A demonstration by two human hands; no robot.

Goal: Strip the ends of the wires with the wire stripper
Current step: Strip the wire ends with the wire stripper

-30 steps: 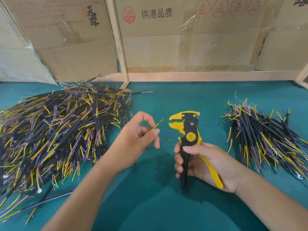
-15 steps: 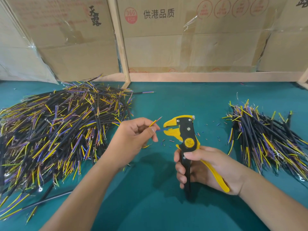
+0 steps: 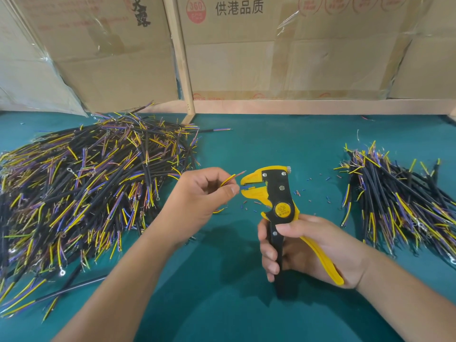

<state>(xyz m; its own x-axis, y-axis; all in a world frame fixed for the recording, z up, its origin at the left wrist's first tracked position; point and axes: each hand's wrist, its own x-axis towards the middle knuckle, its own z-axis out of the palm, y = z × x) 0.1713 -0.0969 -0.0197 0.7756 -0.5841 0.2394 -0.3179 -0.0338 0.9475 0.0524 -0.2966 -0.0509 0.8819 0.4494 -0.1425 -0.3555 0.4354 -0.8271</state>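
Note:
My left hand (image 3: 199, 201) pinches a cable whose thin wire ends stick out past the fingertips. Its yellow wire (image 3: 232, 178) points up and right with a bare copper tip. Its blue wire (image 3: 243, 187) lies between the jaws of the wire stripper (image 3: 274, 193). My right hand (image 3: 303, 245) grips the stripper's black and yellow handles and holds the tool upright, jaws facing left. The rest of the cable is hidden under my left hand.
A large heap of black cables with yellow and purple wire ends (image 3: 81, 188) covers the left of the green table (image 3: 222, 304). A smaller heap (image 3: 399, 198) lies at the right. Small insulation scraps (image 3: 308, 193) dot the table near the stripper. Cardboard boxes (image 3: 283, 53) stand behind.
The stripper has moved left toward my left hand. The blue wire end, which was apart from the jaws, now sits between them.

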